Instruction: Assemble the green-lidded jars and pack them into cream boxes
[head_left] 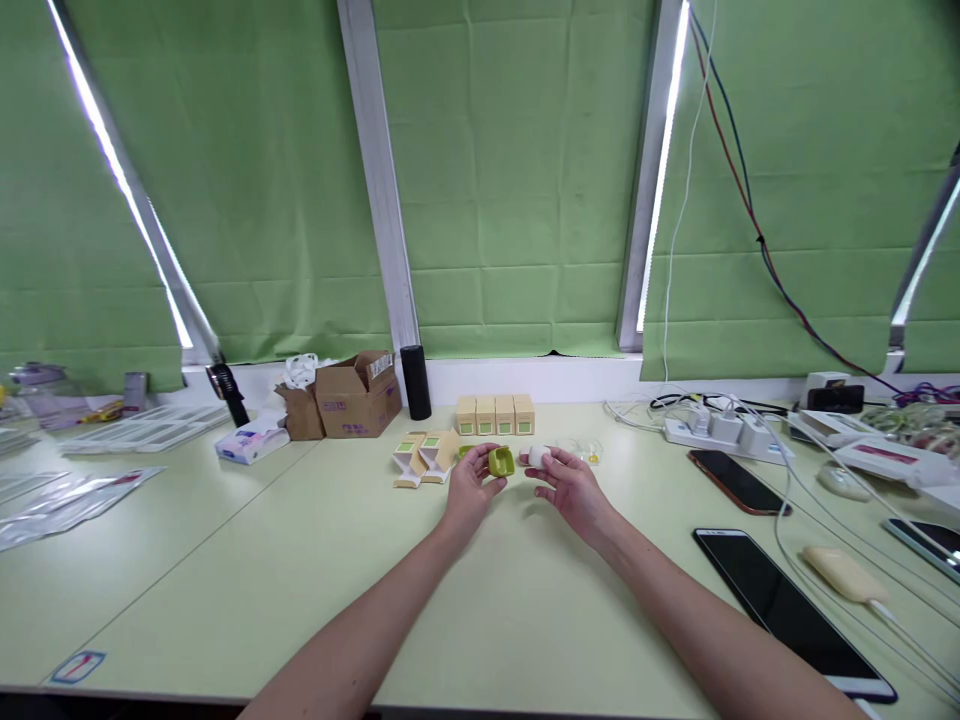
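Clearly both hands were working well out toward the far edge of the pale green table (225, 560), arms stretched nearly straight. The left hand (469, 487) pinched a small green case (501, 461) between thumb and fingertips, and the right hand (571, 485) held a small white capsule-shaped piece (538, 457) at its fingertips, the two items near each other but apart, both raised just off the table. Each grip looked light, on smooth rounded plastic, so either piece could have slipped out and rolled; I judged the white one the likelier to go, since only the fingertips bore on it. Just beyond the right hand lay some clear plastic bits with a yellow spot (583, 451), too small to make out, which a careless sweep could have scattered. Just beside the left hand stood two opened cartons (424, 457), and behind them a row of four closed yellow boxes (495, 414) near the far edge; a nudge from the knuckles could have tipped the opened ones. A smartphone (787, 610) lay face up close beside the right forearm toward the near right edge, and drawing that arm back sideways could have shoved it, while the white cable (795, 500) trailing from the power strip (712, 430) could have snagged.
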